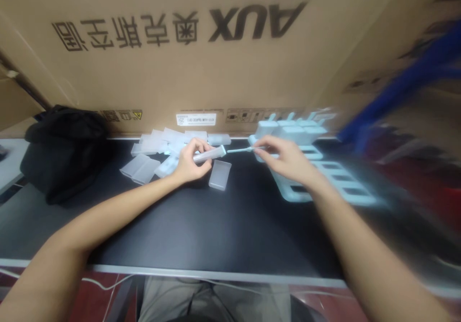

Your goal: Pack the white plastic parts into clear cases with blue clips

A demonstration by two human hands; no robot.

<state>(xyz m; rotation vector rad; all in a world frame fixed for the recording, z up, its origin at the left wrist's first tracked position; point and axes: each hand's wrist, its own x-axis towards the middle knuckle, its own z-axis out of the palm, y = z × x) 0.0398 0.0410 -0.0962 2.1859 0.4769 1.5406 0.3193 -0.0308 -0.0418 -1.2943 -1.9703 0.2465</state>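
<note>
Bare forearms (122,216), frosted case (209,155), pale-blue end (223,150)

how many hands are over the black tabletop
2: the left hand, near the middle, holding a translucent container; the right hand, farther right, pinching a thin pale-blue stick. Neither is fully hidden.

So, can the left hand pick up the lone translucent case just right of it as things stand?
Probably not as is: the left hand is closed on the pale-capped case. The way itself looks free, though; the lone translucent case lies close by with nothing on top.
</note>
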